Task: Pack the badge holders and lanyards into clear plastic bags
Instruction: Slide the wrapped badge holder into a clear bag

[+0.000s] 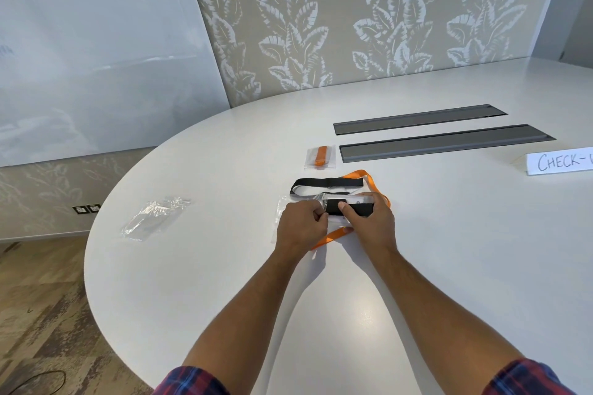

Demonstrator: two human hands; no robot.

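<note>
Nearest, the left hand pinched the mouth of a clear bag lying on the white table, while the right hand gripped a folded black lanyard with its badge holder at the bag's opening. An orange lanyard lay under both hands. Beyond them trailed a loose black strap. To the left lay spare bags. Farther off sat a packed bag. The bag film appeared thin and slippery, the lanyard soft and limp; holding the bundle at its fold seemed best.
</note>
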